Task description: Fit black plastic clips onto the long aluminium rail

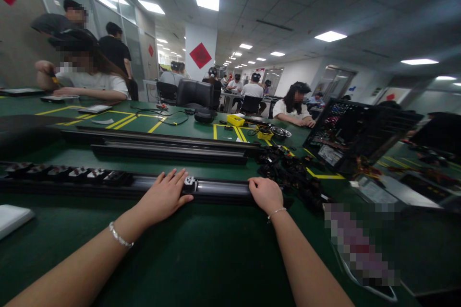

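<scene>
The left hand (163,196) lies flat, fingers spread, on a long black rail (216,189) that runs across the green table (201,259) — apparently pressing it down so it cannot slide; a small clip (189,183) on the rail sits just beside its fingertips. The right hand (265,193) curls loosely over the rail's right end, fingers bent, steadying it next to a heap of black parts (293,172). More clips (68,172) line the rail's left stretch; two spare rails (169,146) lie behind it.
</scene>
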A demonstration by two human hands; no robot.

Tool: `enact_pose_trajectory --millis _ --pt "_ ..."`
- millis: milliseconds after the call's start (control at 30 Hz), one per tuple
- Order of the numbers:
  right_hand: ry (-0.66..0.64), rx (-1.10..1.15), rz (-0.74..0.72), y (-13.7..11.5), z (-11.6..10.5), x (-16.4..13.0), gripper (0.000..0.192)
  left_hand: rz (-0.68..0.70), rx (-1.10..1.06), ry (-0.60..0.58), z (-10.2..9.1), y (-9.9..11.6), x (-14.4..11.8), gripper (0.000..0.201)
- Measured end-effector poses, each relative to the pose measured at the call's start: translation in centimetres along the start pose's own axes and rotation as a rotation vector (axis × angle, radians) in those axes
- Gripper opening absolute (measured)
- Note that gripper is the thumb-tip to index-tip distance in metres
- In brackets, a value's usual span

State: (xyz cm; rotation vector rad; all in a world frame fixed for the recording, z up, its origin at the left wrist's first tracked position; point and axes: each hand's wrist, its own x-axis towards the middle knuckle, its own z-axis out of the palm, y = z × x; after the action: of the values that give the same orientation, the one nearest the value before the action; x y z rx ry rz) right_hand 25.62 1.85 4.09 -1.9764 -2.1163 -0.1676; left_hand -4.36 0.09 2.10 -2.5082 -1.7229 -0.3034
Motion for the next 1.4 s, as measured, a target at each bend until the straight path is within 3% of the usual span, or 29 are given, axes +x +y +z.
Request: enact_pose_trajectory --millis 233,500,833,1167,1400 --pt "0.001 -0.013 0.000 0.0 0.1 0.1 0.037 0.019 -0.025 0.071 0.6 0.4 0.0 0.066" --pt "0.009 -0.012 -0.006 0.1 0.2 0.0 0.037 -0.034 -0.118 0.020 -0.4 0.2 0.1 0.068" --pt "0.009 -0.013 0.002 0.1 0.1 0.0 0.036 0.025 -0.188 0.052 -0.7 0.1 0.0 0.048" --pt "0.009 0.007 -0.005 0.2 0.1 0.0 0.037 0.126 -0.192 -0.047 -1.8 -0.2 0.0 0.038" --pt "0.028 0.013 -0.007 0.1 0.2 0.0 0.037 0.149 -0.170 -0.053 -1.8 -0.1 0.0 0.035"
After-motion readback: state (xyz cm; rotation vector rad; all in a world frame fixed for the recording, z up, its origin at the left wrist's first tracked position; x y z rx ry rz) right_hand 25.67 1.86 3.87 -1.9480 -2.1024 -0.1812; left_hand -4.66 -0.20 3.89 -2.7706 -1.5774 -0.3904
